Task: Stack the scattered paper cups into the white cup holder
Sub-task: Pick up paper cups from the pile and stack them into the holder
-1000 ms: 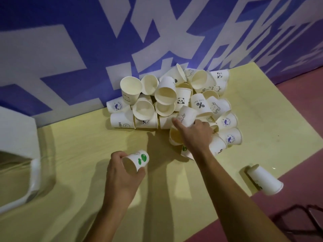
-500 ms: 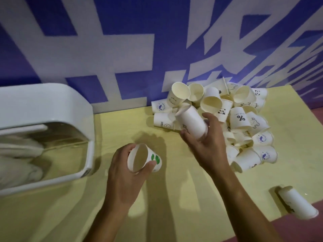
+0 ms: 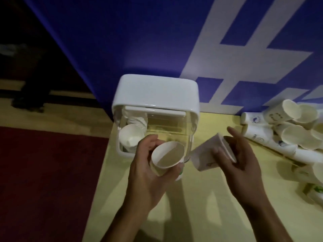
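Note:
My left hand (image 3: 146, 165) grips a paper cup (image 3: 167, 157) with green marks, its mouth turned up toward me. My right hand (image 3: 239, 154) holds a second paper cup (image 3: 206, 154) on its side, base pointing left toward the first cup, a short gap between them. Both hands hover just in front of the white cup holder (image 3: 155, 91), whose clear front compartment holds a stack of cups (image 3: 131, 135) at its left side. The pile of scattered paper cups (image 3: 293, 135) lies at the right edge of the view.
The yellow table (image 3: 201, 206) ends at a left edge beside the holder, with red floor (image 3: 49, 172) beyond. A blue and white wall (image 3: 174, 41) stands right behind the holder and the pile.
My right hand lifted a cup off the pile and carried it left. Both hands now hold their cups in front of the holder, and my view has swung left.

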Demonstrator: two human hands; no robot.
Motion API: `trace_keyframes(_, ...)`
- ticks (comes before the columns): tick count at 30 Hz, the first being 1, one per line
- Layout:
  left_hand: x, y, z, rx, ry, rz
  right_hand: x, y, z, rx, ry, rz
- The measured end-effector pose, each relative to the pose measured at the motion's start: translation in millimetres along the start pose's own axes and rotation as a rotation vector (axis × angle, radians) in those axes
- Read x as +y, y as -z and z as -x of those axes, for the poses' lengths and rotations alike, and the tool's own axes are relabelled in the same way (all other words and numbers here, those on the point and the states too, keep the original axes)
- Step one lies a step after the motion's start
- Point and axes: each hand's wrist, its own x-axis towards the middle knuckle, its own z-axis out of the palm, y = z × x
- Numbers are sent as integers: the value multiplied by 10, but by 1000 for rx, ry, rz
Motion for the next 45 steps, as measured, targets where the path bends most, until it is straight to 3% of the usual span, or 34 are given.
trace_keyframes(5,-240,545,-51,104,-14,232,-115,-478,83,-22,-8,-63)
trace_keyframes(14,-395,981,-252,205,-58,256,-214,-952,171,-186,-51,-138)
trace_keyframes(21,-419,957,-490,185,-50,246,-244,-1073,142,-205,-34,-50)
trace_keyframes(27,-424,925,-620,123,-51,13,-232,-1110,128,-151,-32,-58)
trace_keyframes(35,-676,797,-611,27,9,-131,-196,-1136,108,-122,-7,-30)
trace_keyframes(45,-787,689,-657,-2,141,-25,-267,-1161,90,-114,11,-81)
